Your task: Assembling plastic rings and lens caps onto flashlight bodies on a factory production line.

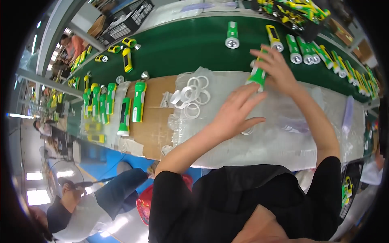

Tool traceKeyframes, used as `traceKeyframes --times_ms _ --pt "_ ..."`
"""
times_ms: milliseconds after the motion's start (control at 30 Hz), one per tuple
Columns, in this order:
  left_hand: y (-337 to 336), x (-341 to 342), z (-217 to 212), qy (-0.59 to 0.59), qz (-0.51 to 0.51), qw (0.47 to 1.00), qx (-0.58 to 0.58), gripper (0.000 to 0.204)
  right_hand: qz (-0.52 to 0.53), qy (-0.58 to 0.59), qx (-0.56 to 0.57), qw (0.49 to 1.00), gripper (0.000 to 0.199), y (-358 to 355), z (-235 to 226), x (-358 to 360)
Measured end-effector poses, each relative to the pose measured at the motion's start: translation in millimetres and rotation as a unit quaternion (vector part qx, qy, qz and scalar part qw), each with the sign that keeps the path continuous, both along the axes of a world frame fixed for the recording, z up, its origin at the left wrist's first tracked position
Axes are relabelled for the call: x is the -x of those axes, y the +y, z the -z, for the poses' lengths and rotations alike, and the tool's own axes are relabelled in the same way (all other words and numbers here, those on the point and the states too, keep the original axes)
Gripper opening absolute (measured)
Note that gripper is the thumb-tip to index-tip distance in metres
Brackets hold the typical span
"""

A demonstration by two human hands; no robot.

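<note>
A green and white flashlight (257, 77) is tilted over the plastic-covered worktop, in my right hand (278, 71), whose fingers reach across its upper part. My left hand (235, 110) is at the flashlight's lower end, fingers stretched out and thumb apart; its fingertips overlap that end, and whether they press on it I cannot tell. Left of my left hand lies a loose cluster of white rings (192, 109). Another white ring (247, 131) shows partly under my left hand.
Several flashlights (138, 101) stand on cardboard (156, 133) at the left. More flashlights line the green belt (178, 44), with one green flashlight (232, 35) standing ahead. A black crate (125, 24) sits back left; a bin of yellow-green parts (300, 16) back right. A person (89, 202) sits at lower left.
</note>
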State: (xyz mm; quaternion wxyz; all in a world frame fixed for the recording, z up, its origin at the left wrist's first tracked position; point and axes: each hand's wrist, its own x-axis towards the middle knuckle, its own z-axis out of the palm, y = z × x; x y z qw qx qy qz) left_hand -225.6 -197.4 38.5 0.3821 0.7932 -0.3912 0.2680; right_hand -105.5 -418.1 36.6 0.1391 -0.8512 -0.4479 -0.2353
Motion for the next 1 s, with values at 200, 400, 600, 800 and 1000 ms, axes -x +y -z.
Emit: traceKeyframes --times_ms 200,400,600,800,1000 --pt "100 -26 15 0.093 -0.220 0.970 -0.038 0.053 0.147 -0.025 0.091 0.985 0.063 -20 43 -139" --pt "264 -69 20 0.132 -0.493 0.844 -0.163 0.051 0.137 0.029 0.150 0.979 0.068 -22 31 -130" --pt "322 -53 47 0.158 -0.483 0.828 -0.237 0.063 0.015 0.127 -0.112 0.985 0.043 2 18 -33" --pt "251 -34 -34 0.177 -0.413 0.891 0.071 0.059 -0.085 0.235 -0.170 0.953 0.030 55 1 50" --pt "105 17 -61 0.271 -0.135 0.911 0.280 0.055 -0.079 0.291 -0.261 0.917 0.051 121 -37 104"
